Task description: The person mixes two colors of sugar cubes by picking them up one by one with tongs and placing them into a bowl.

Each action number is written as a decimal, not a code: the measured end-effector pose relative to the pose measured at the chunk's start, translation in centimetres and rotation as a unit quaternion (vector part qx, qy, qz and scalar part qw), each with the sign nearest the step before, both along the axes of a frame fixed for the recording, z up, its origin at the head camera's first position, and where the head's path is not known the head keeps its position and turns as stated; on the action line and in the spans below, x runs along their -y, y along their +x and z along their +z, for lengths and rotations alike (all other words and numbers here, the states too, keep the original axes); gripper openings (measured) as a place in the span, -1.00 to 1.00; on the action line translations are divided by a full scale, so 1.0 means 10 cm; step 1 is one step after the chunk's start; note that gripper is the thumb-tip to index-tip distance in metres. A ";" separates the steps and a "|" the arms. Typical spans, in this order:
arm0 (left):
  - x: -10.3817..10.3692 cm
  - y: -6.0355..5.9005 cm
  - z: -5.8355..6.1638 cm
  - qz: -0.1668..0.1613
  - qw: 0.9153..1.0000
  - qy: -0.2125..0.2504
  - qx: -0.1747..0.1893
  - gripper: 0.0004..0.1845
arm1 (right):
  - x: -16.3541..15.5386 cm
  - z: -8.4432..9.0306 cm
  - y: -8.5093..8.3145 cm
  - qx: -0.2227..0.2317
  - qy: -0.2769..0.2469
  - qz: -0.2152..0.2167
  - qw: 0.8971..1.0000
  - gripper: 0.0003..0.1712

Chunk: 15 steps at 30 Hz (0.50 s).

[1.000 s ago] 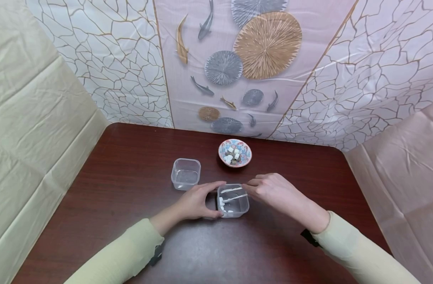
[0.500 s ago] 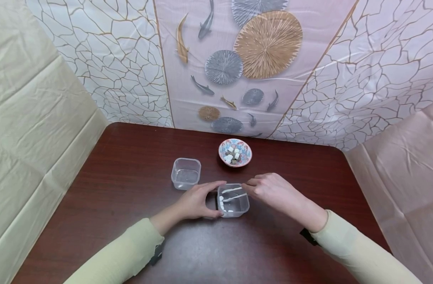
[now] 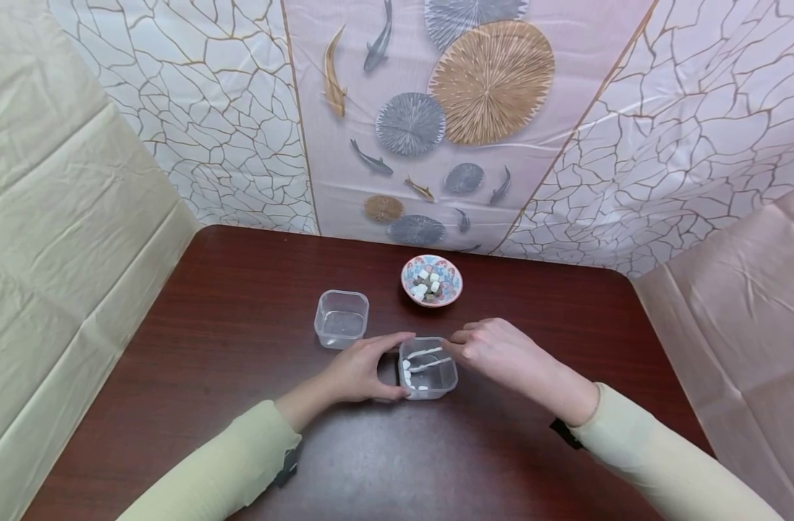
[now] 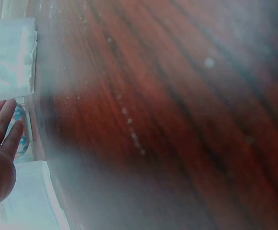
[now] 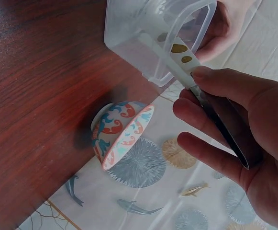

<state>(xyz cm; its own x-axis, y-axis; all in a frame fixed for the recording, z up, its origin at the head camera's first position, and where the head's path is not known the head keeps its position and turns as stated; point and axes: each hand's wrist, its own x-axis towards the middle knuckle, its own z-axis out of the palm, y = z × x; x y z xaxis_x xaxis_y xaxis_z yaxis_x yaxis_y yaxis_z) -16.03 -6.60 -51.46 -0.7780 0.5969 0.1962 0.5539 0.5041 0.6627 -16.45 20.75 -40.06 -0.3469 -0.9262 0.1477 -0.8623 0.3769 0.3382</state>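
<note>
An empty clear tub is seen at left, apart from the hands. The near container, holding white cubes, is steadied on the table by the left hand, curled round its left wall. Tweezers are pinched by the right hand, tips inside. A cube could be dropped if pinched off-centre. The patterned bowl lies behind.

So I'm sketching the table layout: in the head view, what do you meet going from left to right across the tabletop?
Empty clear container → left hand → clear container with white pieces, which that hand holds → right hand, which pinches the tongs reaching into it. The patterned bowl sits farther back.
</note>
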 end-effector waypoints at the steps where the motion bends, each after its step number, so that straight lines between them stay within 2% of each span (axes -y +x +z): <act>1: 0.00 0.00 0.00 0.000 1.000 0.000 0.000 -0.02 | 0.00 0.01 0.01 -0.001 0.002 -0.001 1.000 -0.71; 9: 0.00 0.00 0.00 -0.001 1.000 0.004 0.000 -0.02 | 0.01 0.05 0.05 -0.008 0.012 -0.006 1.000 -0.72; 15: 0.00 0.00 0.00 -0.002 1.000 0.006 0.003 -0.02 | 0.00 0.06 0.04 0.003 -0.006 -0.004 1.000 -0.73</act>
